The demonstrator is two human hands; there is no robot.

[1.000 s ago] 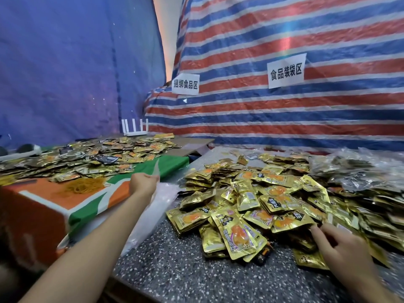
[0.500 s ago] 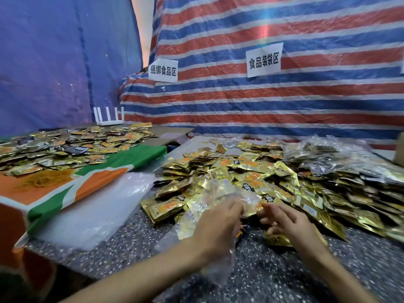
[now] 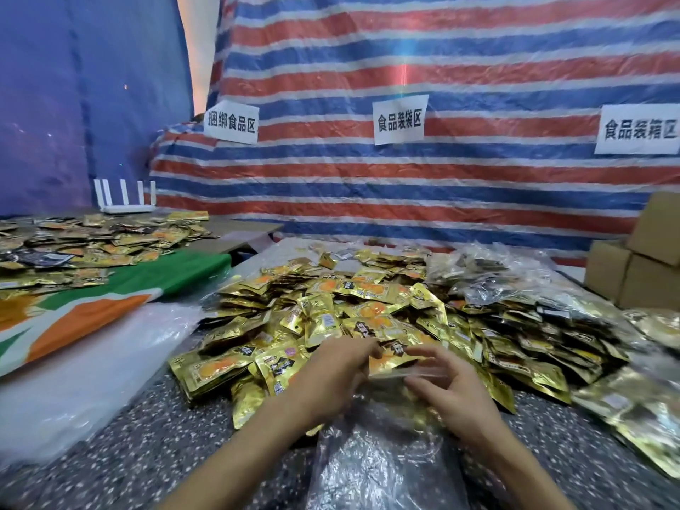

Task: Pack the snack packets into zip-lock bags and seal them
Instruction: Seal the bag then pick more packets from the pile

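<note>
A heap of gold snack packets (image 3: 353,311) covers the middle of the speckled table (image 3: 154,458). A clear zip-lock bag (image 3: 375,458) lies in front of it, its mouth toward the heap. My left hand (image 3: 331,377) grips the bag's mouth on the left. My right hand (image 3: 449,388) pinches the mouth's right side. A gold packet (image 3: 390,362) lies at the mouth between my hands. Whether anything is inside the bag I cannot tell.
A stack of empty clear bags (image 3: 84,369) lies at the left. Filled bags (image 3: 552,288) pile up at the right, with cardboard boxes (image 3: 640,266) behind. A second table (image 3: 121,288) at the left holds more packets and a white router (image 3: 125,196).
My left hand fetched a clear bag from the stack at the left and brought it in front of the heap. Both hands now hold its mouth. The view turned right.
</note>
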